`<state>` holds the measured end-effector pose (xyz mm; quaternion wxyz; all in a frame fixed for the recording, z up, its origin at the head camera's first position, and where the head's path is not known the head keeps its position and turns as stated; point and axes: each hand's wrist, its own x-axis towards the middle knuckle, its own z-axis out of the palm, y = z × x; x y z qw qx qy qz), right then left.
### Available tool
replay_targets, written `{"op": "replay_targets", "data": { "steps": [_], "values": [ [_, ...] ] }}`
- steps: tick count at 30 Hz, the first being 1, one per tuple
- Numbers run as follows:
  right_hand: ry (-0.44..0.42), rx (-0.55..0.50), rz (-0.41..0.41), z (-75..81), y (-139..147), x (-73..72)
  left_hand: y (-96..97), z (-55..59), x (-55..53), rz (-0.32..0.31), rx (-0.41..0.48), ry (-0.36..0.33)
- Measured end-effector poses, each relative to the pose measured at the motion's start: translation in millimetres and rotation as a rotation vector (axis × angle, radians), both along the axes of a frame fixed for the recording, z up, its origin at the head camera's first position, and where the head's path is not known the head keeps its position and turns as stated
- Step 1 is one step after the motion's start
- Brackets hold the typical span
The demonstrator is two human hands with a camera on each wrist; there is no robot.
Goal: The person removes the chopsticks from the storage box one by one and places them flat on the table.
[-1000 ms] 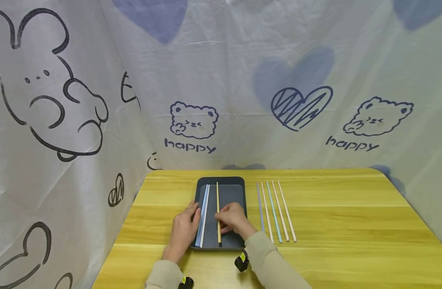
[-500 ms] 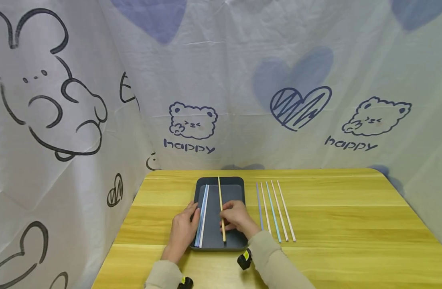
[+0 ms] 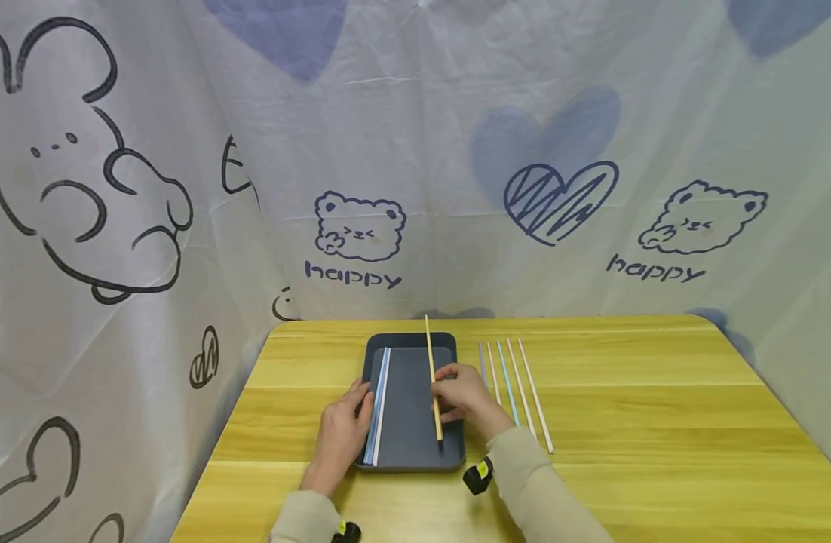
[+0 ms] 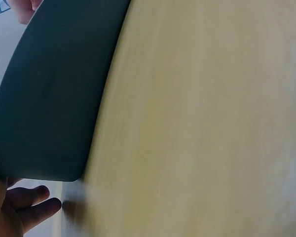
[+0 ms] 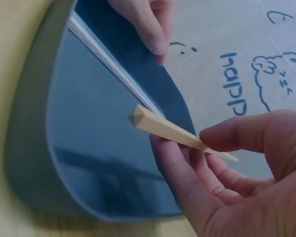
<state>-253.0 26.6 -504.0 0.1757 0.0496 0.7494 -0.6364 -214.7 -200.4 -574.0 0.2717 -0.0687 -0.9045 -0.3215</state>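
Observation:
My right hand (image 3: 464,392) holds a yellow chopstick (image 5: 170,132) between thumb and fingers, over the right part of a dark grey tray (image 3: 412,467). The chopstick is squared at its near end and tapers away; in the head view its far tip overlaps the tray's back rim. My left hand (image 3: 344,426) rests at the tray's left rim; two of its fingers (image 4: 37,215) show straight beside the wall in the left wrist view. Blue and white chopsticks (image 3: 378,411) lie side by side along the tray's left side.
Right of the tray, several chopsticks (image 3: 528,377) in purple, pink and light blue lie spaced out on the wooden table (image 3: 660,422); my right forearm partly covers them. A printed white cloth (image 3: 449,188) hangs behind the table and to its left.
My right hand has moved right and away from me with the yellow chopstick, which has gone from the tray's middle to its right part. My left hand stays at the rim.

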Motion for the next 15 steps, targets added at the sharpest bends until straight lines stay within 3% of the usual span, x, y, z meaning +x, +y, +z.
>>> {"op": "replay_targets", "data": {
  "steps": [7,15],
  "values": [
    [-0.011,-0.063,-0.006,3.5,20.1,-4.6,0.1,-1.8,-1.1,0.01,-0.013,0.007],
    [0.014,-0.01,-0.083,2.8,46.2,-7.5,-1.1,-2.5,-1.7,0.014,-0.01,-0.047]
  ]
}}
